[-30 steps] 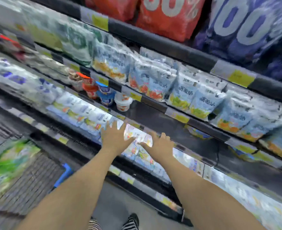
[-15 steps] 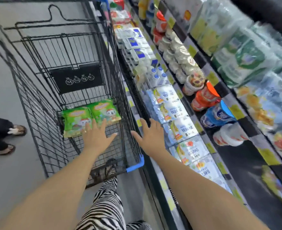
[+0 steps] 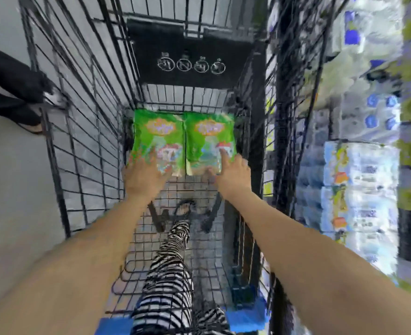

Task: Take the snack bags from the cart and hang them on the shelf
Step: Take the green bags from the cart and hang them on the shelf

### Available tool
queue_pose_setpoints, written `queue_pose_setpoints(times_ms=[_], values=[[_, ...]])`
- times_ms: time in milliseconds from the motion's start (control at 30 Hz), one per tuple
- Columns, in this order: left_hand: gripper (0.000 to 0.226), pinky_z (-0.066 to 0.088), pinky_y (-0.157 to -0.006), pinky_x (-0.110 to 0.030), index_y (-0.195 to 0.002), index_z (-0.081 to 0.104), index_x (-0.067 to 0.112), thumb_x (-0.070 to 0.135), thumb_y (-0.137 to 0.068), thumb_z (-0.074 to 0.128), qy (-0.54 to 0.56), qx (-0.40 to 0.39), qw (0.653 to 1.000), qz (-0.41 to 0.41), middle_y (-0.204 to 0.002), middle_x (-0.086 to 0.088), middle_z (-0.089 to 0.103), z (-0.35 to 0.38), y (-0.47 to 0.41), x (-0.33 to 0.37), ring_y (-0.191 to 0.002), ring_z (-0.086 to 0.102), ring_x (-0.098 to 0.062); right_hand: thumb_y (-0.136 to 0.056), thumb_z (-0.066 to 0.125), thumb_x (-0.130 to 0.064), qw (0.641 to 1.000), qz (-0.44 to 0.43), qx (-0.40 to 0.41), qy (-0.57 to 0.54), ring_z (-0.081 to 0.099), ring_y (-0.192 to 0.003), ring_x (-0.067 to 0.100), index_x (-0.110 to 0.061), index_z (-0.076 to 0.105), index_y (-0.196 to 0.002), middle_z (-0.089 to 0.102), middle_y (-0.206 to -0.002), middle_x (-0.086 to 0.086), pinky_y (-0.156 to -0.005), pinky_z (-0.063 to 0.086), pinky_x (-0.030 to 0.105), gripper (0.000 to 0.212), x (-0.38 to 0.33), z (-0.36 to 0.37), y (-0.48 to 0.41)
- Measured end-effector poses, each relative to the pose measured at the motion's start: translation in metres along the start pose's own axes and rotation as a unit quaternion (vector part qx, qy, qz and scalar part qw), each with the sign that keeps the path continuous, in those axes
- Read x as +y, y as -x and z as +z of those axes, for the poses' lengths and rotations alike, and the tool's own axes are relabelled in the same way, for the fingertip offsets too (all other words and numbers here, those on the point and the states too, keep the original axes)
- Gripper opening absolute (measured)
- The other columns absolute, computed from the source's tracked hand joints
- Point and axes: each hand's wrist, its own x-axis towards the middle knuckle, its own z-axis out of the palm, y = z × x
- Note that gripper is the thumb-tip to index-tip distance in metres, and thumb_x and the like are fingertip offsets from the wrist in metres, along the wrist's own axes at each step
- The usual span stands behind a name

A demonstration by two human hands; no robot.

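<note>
Green film: covers the left bag point(image 3: 157, 136) and the right bag point(image 3: 208, 134), each with a yellow-orange logo near the top and a blurred cartoon picture lower down.
Bags' place: flat on the wire floor of the cart point(image 3: 83, 131), side by side with their long edges touching, at the far end below a black panel point(image 3: 192, 49) with four round icons.
Left hand point(image 3: 144, 176): fingers spread and fairly straight, lying over the near edge of the left bag.
Right hand point(image 3: 233, 175): forefinger straight on the face of the right bag, thumb at the bag's near edge. Blur hides whether it pinches the film.
Shelf point(image 3: 359, 177): just right of the cart, packed with pale blue-and-white packs, heavily smeared.
Below the arms: a zebra-striped trouser leg point(image 3: 170, 274), seen through the cart's wire.
</note>
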Motion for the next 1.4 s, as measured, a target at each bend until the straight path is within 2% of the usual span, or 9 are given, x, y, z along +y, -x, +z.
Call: queue_pose_setpoints(times_ms=[133, 300, 467, 567, 700, 1000, 1133, 1300, 1400], values=[[0.080, 0.029, -0.105, -0.048, -0.149, 0.030, 0.007, 0.052, -0.088, 0.055, 0.028, 0.011, 0.999, -0.033, -0.147, -0.028, 0.034, 0.019, -0.047, -0.013, -0.135, 0.032, -0.041, -0.092, 0.043, -0.058, 0.999, 0.034, -0.012, -0.029, 0.033, -0.132, 0.037, -0.016, 0.015, -0.150, 0.033, -0.145, 0.023, -0.106, 0.031, 0.043, 0.077, 0.001, 0.019, -0.067], [0.095, 0.027, -0.110, -0.048, -0.154, 0.011, 0.012, 0.057, -0.084, 0.059, 0.113, -0.020, 0.988, -0.103, -0.154, -0.025, 0.023, 0.051, -0.105, -0.036, -0.138, 0.030, -0.041, -0.080, 0.058, -0.064, 0.986, 0.110, -0.009, -0.126, 0.037, -0.130, 0.038, -0.009, 0.017, -0.149, 0.040, -0.139, 0.022, -0.106, 0.031, 0.043, 0.097, -0.001, 0.042, -0.139], [0.110, 0.039, -0.095, -0.046, -0.153, 0.012, 0.012, 0.062, -0.073, 0.069, 0.150, 0.007, 0.981, -0.123, -0.135, -0.023, 0.046, 0.058, -0.134, -0.041, -0.120, 0.049, -0.039, -0.061, 0.074, -0.068, 0.967, 0.218, -0.006, -0.134, 0.034, -0.134, 0.034, -0.011, 0.019, -0.146, 0.039, -0.143, 0.016, -0.108, 0.031, 0.043, 0.117, -0.002, 0.045, -0.176], [0.110, 0.043, -0.087, -0.043, -0.143, 0.030, 0.010, 0.065, -0.060, 0.077, 0.166, 0.008, 0.972, -0.168, -0.118, -0.020, 0.062, 0.058, -0.142, -0.039, -0.107, 0.060, -0.037, -0.052, 0.083, -0.062, 0.942, 0.263, -0.010, -0.209, 0.049, -0.122, 0.032, -0.010, 0.034, -0.130, 0.053, -0.128, 0.012, -0.101, 0.042, 0.045, 0.105, 0.000, 0.047, -0.186], [0.090, 0.036, -0.097, -0.042, -0.126, 0.045, 0.008, 0.058, -0.060, 0.081, 0.209, 0.000, 0.958, -0.195, -0.115, -0.013, 0.066, 0.052, -0.149, -0.033, -0.108, 0.060, -0.032, -0.055, 0.089, -0.044, 0.915, 0.241, 0.012, -0.324, 0.061, -0.104, 0.024, -0.009, 0.049, -0.116, 0.063, -0.102, 0.003, -0.086, 0.049, 0.035, 0.081, -0.001, 0.051, -0.186], [0.100, 0.047, -0.094, -0.042, -0.143, 0.030, 0.016, 0.042, -0.064, 0.086, 0.311, -0.018, 0.934, -0.172, -0.131, -0.009, 0.059, 0.041, -0.147, -0.026, -0.117, 0.057, -0.034, -0.058, 0.088, -0.041, 0.925, 0.180, 0.002, -0.334, 0.065, -0.091, 0.020, -0.023, 0.054, -0.100, 0.058, -0.077, -0.013, -0.087, 0.054, 0.042, 0.057, -0.003, 0.034, -0.171], [0.113, 0.045, -0.101, -0.044, -0.148, 0.027, 0.017, 0.040, -0.057, 0.090, 0.394, -0.036, 0.901, -0.179, -0.142, -0.008, 0.051, 0.037, -0.134, -0.037, -0.123, 0.054, -0.030, -0.066, 0.086, -0.032, 0.912, 0.162, 0.015, -0.376, 0.060, -0.092, 0.018, -0.020, 0.044, -0.136, 0.049, -0.077, -0.015, -0.092, 0.051, 0.041, 0.082, -0.002, 0.017, -0.152], [0.098, 0.052, -0.087, -0.029, -0.136, 0.041, 0.013, 0.023, -0.053, 0.093, 0.501, -0.019, 0.850, -0.162, -0.119, 0.000, 0.061, 0.017, -0.100, -0.046, -0.108, 0.061, -0.020, -0.050, 0.090, -0.039, 0.903, 0.140, 0.045, -0.404, 0.068, -0.084, 0.017, -0.028, 0.055, -0.107, 0.067, -0.082, -0.010, -0.081, 0.057, 0.045, 0.068, -0.006, -0.005, -0.116], [0.088, 0.051, -0.086, -0.026, -0.135, 0.040, 0.016, 0.013, -0.061, 0.089, 0.514, -0.006, 0.848, -0.127, -0.116, 0.003, 0.060, -0.011, -0.076, -0.042, -0.106, 0.060, -0.018, -0.055, 0.089, -0.039, 0.901, 0.121, 0.073, -0.410, 0.068, -0.087, 0.014, -0.027, 0.056, -0.110, 0.071, -0.092, -0.007, -0.081, 0.058, 0.042, 0.065, -0.012, -0.028, -0.086]])
